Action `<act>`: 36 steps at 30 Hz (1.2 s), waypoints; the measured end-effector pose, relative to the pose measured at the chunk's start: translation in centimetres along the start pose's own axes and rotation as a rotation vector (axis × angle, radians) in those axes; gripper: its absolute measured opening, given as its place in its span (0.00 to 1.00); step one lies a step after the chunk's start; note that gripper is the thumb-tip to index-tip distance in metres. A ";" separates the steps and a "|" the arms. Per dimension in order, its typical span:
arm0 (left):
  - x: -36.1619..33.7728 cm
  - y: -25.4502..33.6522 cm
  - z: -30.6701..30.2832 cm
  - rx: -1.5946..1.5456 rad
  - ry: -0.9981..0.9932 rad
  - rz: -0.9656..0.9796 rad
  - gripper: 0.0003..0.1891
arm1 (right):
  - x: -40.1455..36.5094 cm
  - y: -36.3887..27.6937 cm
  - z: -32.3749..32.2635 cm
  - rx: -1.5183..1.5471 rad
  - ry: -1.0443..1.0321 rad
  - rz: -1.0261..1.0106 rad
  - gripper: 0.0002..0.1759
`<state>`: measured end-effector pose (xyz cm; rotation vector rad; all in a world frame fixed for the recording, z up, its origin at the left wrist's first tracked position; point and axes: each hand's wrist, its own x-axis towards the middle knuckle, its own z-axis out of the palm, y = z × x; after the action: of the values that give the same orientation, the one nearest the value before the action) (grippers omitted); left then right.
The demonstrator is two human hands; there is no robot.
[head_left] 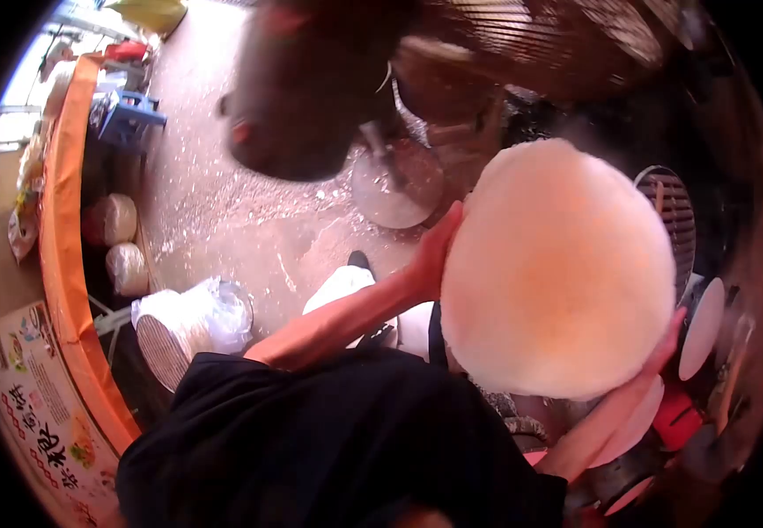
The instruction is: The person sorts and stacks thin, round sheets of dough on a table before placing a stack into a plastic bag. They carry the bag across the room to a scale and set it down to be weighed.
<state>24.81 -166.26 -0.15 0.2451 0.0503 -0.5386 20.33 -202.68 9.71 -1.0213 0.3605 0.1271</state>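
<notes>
A large round, pale, puffy disc (557, 273), bread-like, with an orange tint near its middle, is held up in front of my body. My left hand (441, 242) grips its left edge, with the fingers mostly hidden behind it. Around the lower right edge is my right hand (659, 348), its fingers also largely out of sight underneath. The disc hides much of what lies below it.
A big dark blurred shape (311, 88) fills the top middle, near a round flat plate (399, 185). A slatted round rack (667, 207) and a red container (679, 421) are on the right. Leftward are an orange-covered edge (73, 238), a blue stool (130, 119) and a plastic-covered bundle (192, 326).
</notes>
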 end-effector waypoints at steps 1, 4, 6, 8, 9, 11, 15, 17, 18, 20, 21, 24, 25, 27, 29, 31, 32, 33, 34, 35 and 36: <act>-2.4 1.5 -0.4 -0.109 0.037 -0.035 0.25 | 0.2 2.8 0.4 -0.021 0.165 0.010 0.38; -9.0 5.9 -3.2 0.015 0.374 -0.056 0.30 | 1.0 10.6 6.3 -0.146 0.197 0.097 0.36; -12.8 8.5 -5.3 0.068 0.415 -0.018 0.34 | 1.9 15.5 8.9 -0.129 0.222 0.211 0.36; -16.6 10.3 -8.4 0.034 0.459 0.065 0.34 | 3.5 20.8 8.5 -0.214 0.103 0.190 0.31; -18.3 11.5 -8.7 0.016 0.498 0.107 0.34 | 3.8 21.6 10.9 -0.243 0.100 0.238 0.31; -21.6 14.0 -10.2 0.066 0.552 0.212 0.34 | 4.4 24.5 18.3 -0.296 0.080 0.327 0.30; -27.3 18.2 -10.7 0.070 0.653 0.460 0.30 | 7.3 30.7 25.1 0.129 -0.262 0.608 0.38; -31.5 20.2 -12.7 0.105 0.467 0.502 0.32 | 8.1 33.1 28.5 0.097 -0.399 0.674 0.37; -33.1 20.9 -12.7 0.135 0.489 0.560 0.32 | 8.1 33.8 30.5 0.077 -0.453 0.693 0.37; -35.3 22.9 -12.7 0.211 0.497 0.691 0.32 | 8.4 34.4 35.6 0.064 -0.537 0.718 0.37; -36.7 23.7 -12.7 0.322 0.606 0.754 0.31 | 8.8 35.0 37.5 0.025 -0.579 0.729 0.37; -39.3 26.8 -12.9 0.320 0.615 0.868 0.28 | 9.4 36.5 44.8 0.012 -0.686 0.803 0.38; -40.4 28.1 -14.1 0.323 0.592 0.901 0.27 | 10.4 37.4 46.7 -0.004 -0.731 0.835 0.38; -41.9 30.7 -16.0 0.228 0.730 0.956 0.26 | 11.9 39.4 50.7 -0.060 -0.786 0.837 0.38; -42.0 35.3 -16.9 0.210 0.755 0.994 0.26 | 13.6 41.4 55.2 -0.136 -0.807 0.753 0.38; -41.0 41.2 -18.0 0.233 0.707 1.010 0.27 | 15.4 42.7 60.5 -0.098 -0.771 0.711 0.37; -41.4 43.4 -18.5 0.219 0.640 0.951 0.28 | 16.1 43.4 61.8 -0.097 -0.760 0.752 0.38; -42.1 45.3 -18.5 0.201 0.577 0.888 0.29 | 16.5 43.7 62.9 -0.095 -0.742 0.797 0.38; -40.9 48.3 -17.3 0.148 0.612 0.875 0.30 | 17.9 44.1 65.1 -0.083 -0.756 0.809 0.38; -40.7 51.0 -17.8 0.160 0.641 0.866 0.30 | 19.0 44.2 67.2 -0.079 -0.754 0.796 0.38; -40.7 53.2 -17.9 0.164 0.679 0.849 0.30 | 19.6 44.0 68.8 -0.075 -0.741 0.792 0.38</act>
<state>17.51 -97.35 -1.38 0.5643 0.5373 0.4061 42.84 -122.42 -0.54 -0.7867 0.0573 1.2038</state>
